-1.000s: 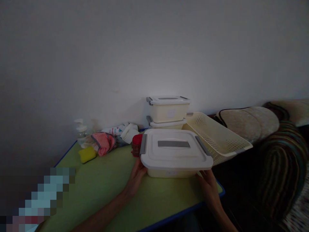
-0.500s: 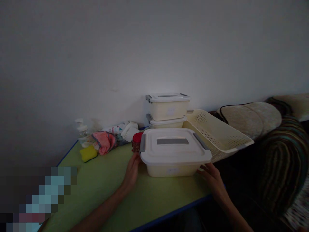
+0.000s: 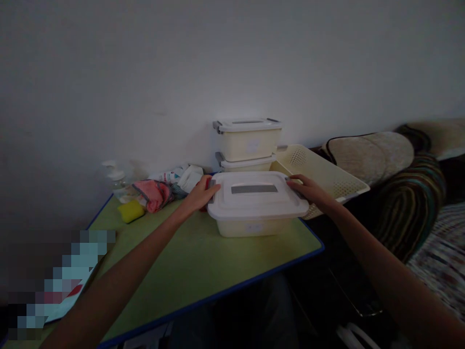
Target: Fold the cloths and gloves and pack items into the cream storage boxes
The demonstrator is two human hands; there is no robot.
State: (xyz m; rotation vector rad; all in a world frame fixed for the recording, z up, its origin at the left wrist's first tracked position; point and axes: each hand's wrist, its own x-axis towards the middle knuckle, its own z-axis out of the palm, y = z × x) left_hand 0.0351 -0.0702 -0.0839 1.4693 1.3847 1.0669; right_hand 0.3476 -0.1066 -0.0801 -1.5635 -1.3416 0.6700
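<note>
A cream storage box (image 3: 250, 227) with a white lid (image 3: 254, 203) sits upright on the green table (image 3: 174, 271). At its left end, my left hand (image 3: 200, 195) grips the grey latch, thumb on top and fingers mostly hidden. My right hand (image 3: 308, 189) is closed over the grey latch at the opposite end. Behind this box stand two similar lidded boxes, the upper box (image 3: 250, 144) stacked on the lower box (image 3: 247, 165). A red item beside my left hand is mostly covered by it.
To the right is a cream perforated basket (image 3: 316, 169). Along the table's left side lie a yellow sponge (image 3: 131, 212), a pink cloth (image 3: 152, 194), a white pack (image 3: 191, 177) and a pump bottle (image 3: 118, 179). Beyond the basket rests a beige cushion (image 3: 374, 152). The table has a blue edge.
Both hands have moved up from the box's lower sides to the latches at the ends of its lid. The camera view has shifted, so the scene sits higher in the picture.
</note>
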